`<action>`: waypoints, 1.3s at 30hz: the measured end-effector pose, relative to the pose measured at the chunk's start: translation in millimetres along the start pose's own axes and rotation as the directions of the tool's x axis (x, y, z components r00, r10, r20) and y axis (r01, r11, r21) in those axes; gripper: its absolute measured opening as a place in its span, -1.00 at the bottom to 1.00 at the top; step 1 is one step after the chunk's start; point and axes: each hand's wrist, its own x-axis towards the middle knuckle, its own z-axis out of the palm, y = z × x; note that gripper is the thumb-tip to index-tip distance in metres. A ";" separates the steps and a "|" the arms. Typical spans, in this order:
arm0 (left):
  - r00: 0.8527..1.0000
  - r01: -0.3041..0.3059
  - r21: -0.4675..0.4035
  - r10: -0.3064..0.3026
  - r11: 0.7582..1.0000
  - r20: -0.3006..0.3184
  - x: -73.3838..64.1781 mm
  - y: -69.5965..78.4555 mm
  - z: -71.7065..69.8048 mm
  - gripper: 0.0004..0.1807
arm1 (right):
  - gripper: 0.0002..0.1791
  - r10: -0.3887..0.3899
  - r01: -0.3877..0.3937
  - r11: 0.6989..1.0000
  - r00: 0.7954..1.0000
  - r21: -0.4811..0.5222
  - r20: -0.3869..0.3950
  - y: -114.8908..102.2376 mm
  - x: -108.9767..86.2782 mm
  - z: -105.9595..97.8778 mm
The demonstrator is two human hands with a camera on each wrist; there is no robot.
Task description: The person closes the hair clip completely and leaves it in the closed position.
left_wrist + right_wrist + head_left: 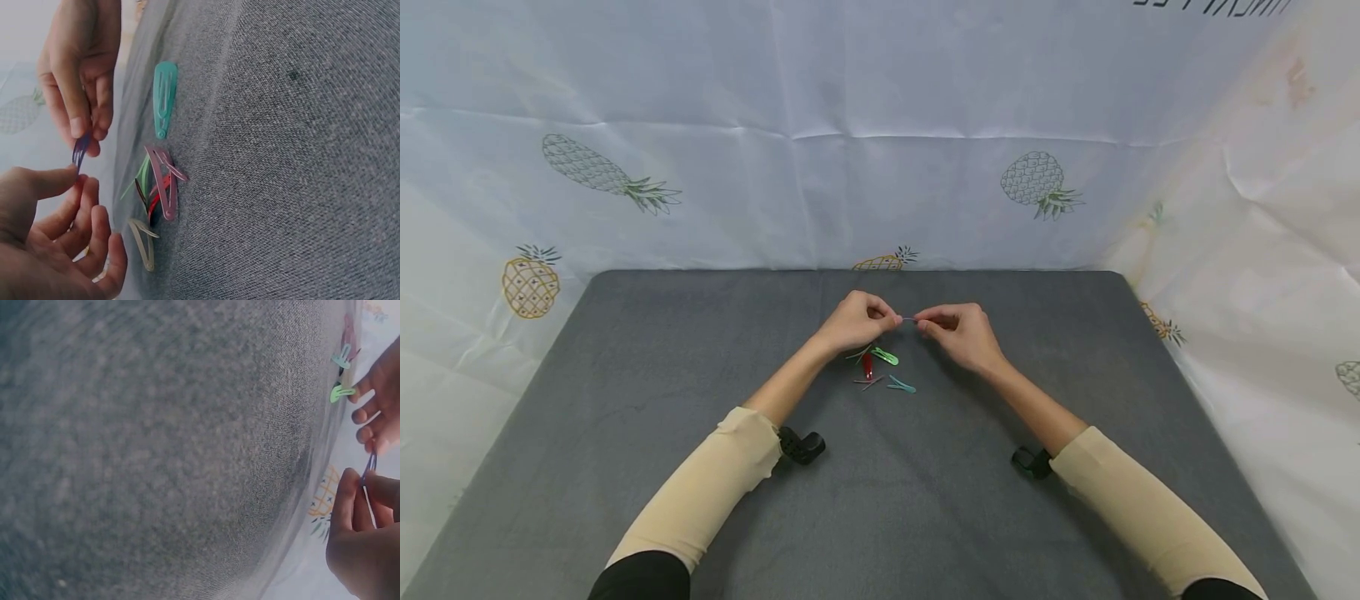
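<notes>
A small purple snap hair clip [80,150] is stretched between the fingertips of both hands above the far part of the table. My left hand [855,321] pinches one end of it between thumb and forefinger, with the other fingers loosely bent. At the opposite end, the right hand [964,337] pinches it with thumb and fingers. Below and near the left hand lie more snap clips: a green one [886,357], a red one [867,367], a teal one [902,386], a pink one [161,187] and a pale one [149,255]. Several of these overlap.
The table [880,517] has a grey cloth surface. White fabric with pineapple prints [820,200] hangs behind its far edge and along the sides. A black wrist camera [802,446] sits at the left sleeve cuff, another [1032,462] at the right.
</notes>
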 end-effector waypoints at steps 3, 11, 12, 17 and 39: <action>1.000 -0.012 0.030 0.013 0.999 -0.009 0.3 -1.3 0.7 -0.73 | -0.80 0.015 -0.015 1.000 1.000 0.024 0.008 1.1 1.3 0.6; 0.999 -0.034 0.067 0.036 0.997 -0.023 0.5 -4.1 1.8 -0.78 | -0.77 0.060 -0.061 0.997 0.997 0.037 0.042 3.9 2.9 -1.2; 0.999 -0.036 0.072 0.038 0.997 -0.025 0.8 -4.7 2.0 -0.79 | -0.76 0.060 -0.062 0.997 0.997 0.036 0.046 4.4 2.7 -1.5; 0.998 -0.048 0.092 0.051 0.995 -0.030 3.8 -8.8 3.9 -0.82 | -0.75 0.064 -0.068 0.996 0.996 0.055 0.059 6.8 1.9 -3.1; 0.994 -0.073 0.129 0.082 0.989 -0.068 4.1 -11.1 8.0 -0.85 | -0.75 0.163 -0.169 0.982 0.984 0.081 0.077 10.6 3.7 -4.1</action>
